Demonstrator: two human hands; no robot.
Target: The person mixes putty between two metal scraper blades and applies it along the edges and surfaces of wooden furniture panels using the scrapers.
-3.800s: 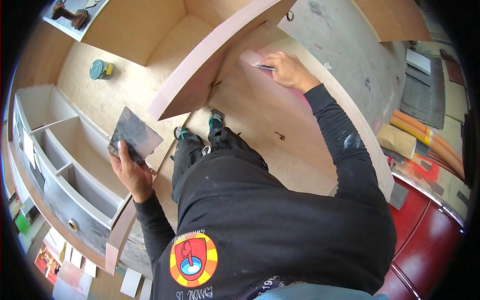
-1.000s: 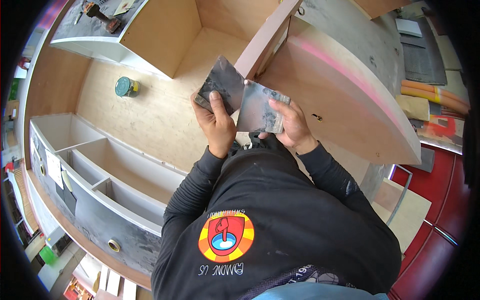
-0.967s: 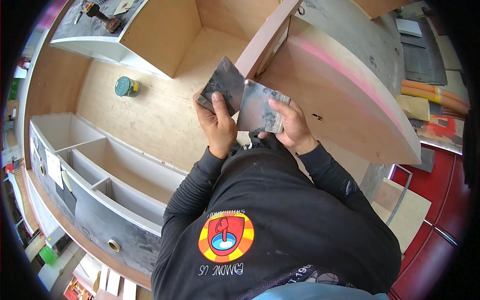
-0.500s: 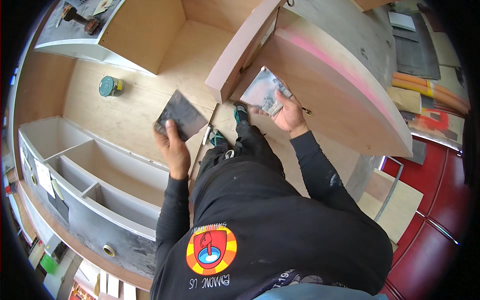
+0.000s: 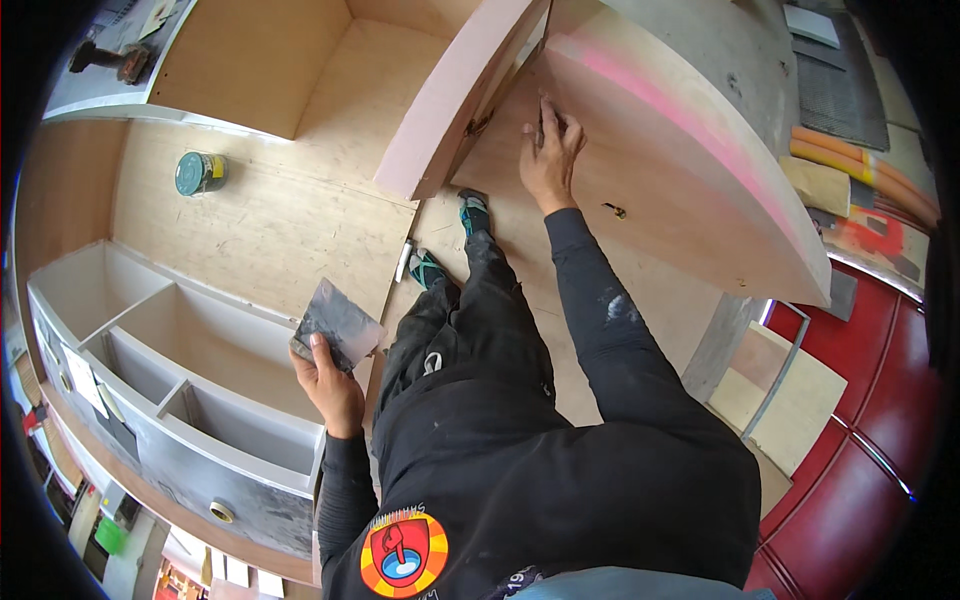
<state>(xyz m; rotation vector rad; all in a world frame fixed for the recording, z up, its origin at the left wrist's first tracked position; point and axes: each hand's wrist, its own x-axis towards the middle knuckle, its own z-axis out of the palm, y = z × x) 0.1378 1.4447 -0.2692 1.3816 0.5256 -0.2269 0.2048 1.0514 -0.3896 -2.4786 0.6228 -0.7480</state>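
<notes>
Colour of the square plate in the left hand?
Square plate: mottled dark grey, paler pinkish grey toward its right corner. Best in head view.

Two hands [image 5: 338, 398] [image 5: 550, 172] — two shoes [image 5: 474, 209] [image 5: 427, 269] (one pair) — one can [image 5: 201, 174].

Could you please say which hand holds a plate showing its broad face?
The left hand, with the smudged grey plate; the right hand, over the pink-streaked panel, shows no such face.

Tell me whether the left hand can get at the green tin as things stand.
Probably not straight away: the left hand is holding a flat plate, and the green tin sits well beyond it.
</notes>
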